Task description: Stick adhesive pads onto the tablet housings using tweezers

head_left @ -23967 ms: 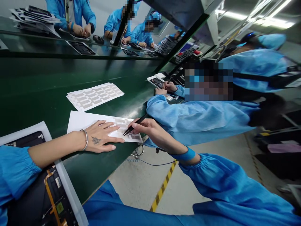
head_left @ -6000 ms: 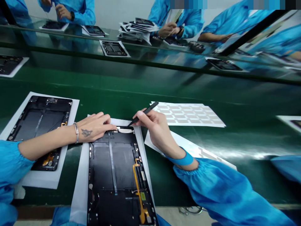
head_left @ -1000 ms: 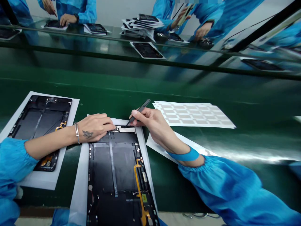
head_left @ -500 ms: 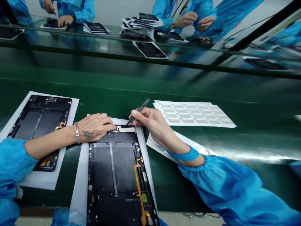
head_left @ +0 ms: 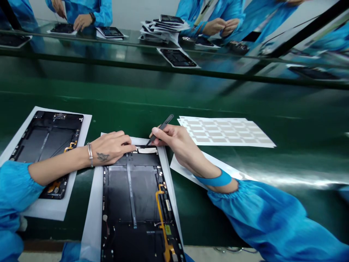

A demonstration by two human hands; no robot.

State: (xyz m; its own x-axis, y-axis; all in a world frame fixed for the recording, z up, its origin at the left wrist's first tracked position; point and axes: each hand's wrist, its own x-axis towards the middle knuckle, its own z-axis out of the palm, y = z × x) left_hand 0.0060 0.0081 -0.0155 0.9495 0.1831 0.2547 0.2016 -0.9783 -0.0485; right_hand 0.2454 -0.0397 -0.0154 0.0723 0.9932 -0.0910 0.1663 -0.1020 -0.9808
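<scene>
Fingers (head_left: 125, 139) of the left hand (head_left: 110, 147) lie flat and slightly spread on the top edge of a dark tablet back housing (head_left: 131, 189), holding nothing, their tips just beside a pale strip (head_left: 147, 150). Fingers (head_left: 156, 133) of the right hand (head_left: 174, 140) pinch black tweezers (head_left: 160, 129), whose tip sits at the strip's left end; whether the tips have hold of anything is too small to tell. Steady work seems to call for the left hand pinning the housing while the tweezers stay low and the right wrist stays loose.

In the head view, the green bench (head_left: 163, 98) carries two housings on white sheets, the second housing (head_left: 46, 134) at the left. Two sheets of pale pads lie to the right: one whole sheet (head_left: 226, 131), one partly under the right forearm (head_left: 188, 163). Beyond, a stack of panels (head_left: 163, 25) sits between two co-workers' hands (head_left: 218, 26).
</scene>
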